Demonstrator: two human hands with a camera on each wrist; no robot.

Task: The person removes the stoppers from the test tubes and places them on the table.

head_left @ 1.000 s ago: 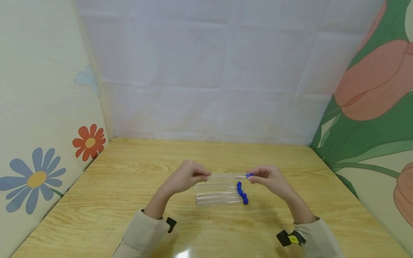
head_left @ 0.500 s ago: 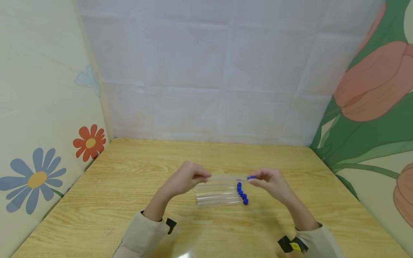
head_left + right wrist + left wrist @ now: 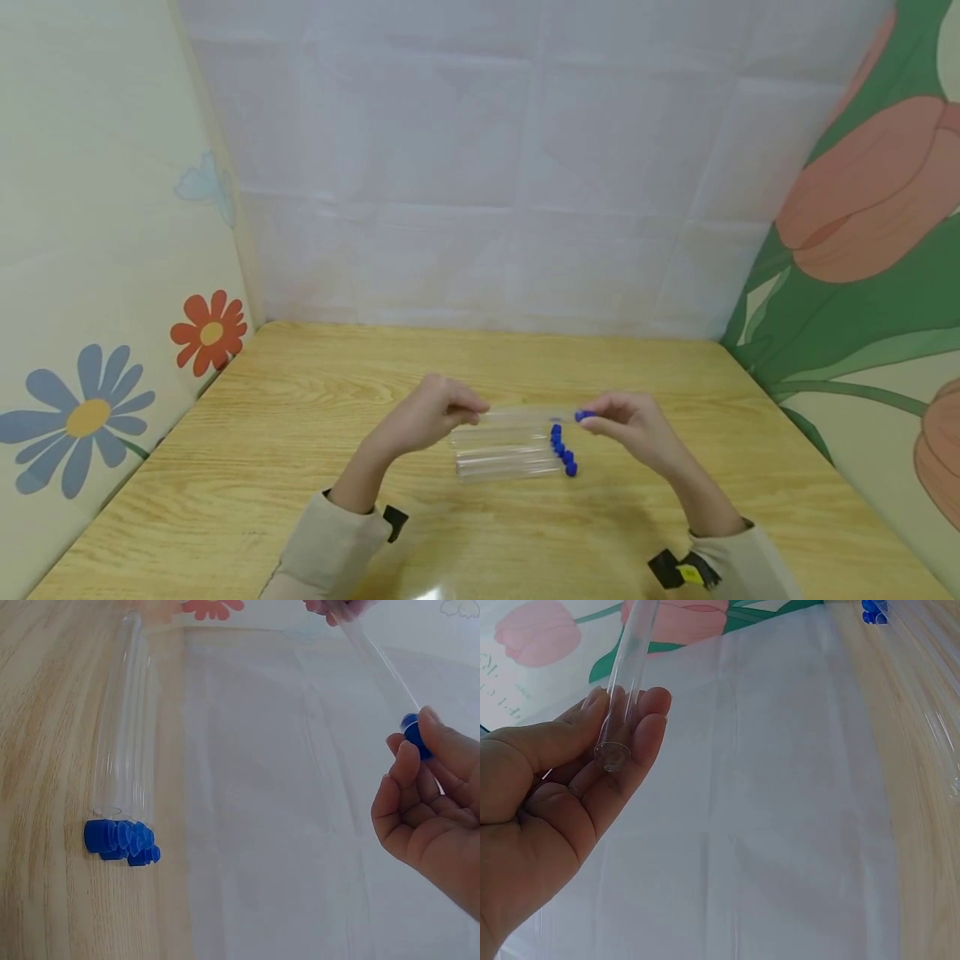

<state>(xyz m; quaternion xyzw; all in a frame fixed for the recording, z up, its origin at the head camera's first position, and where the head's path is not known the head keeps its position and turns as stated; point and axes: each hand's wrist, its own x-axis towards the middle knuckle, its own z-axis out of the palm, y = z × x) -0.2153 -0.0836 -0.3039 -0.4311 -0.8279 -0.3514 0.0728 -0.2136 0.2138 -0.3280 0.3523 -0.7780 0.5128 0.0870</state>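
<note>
A clear test tube (image 3: 521, 413) lies nearly level between my two hands, above the table. My left hand (image 3: 442, 412) holds its left end; in the left wrist view thumb and fingers grip the clear tube end (image 3: 615, 742). At the other end, my right hand (image 3: 630, 421) pinches a blue cap (image 3: 417, 736) between thumb and fingers. The cap is at the tube's end; how far it is seated, I cannot tell. Just nearer to me, several clear test tubes (image 3: 506, 460) lie side by side, with blue caps (image 3: 563, 454) at their right ends.
The tubes lie on a wood-grain table (image 3: 300, 517). A white cloth backdrop (image 3: 480, 183) rises behind it. Flower-printed panels stand at the left (image 3: 90, 250) and right (image 3: 847, 333). Black straps (image 3: 684, 570) are around the wrists.
My right hand, with the blue cap, has shifted slightly towards me. My left hand holds almost the same place, and the tubes on the table have not moved.
</note>
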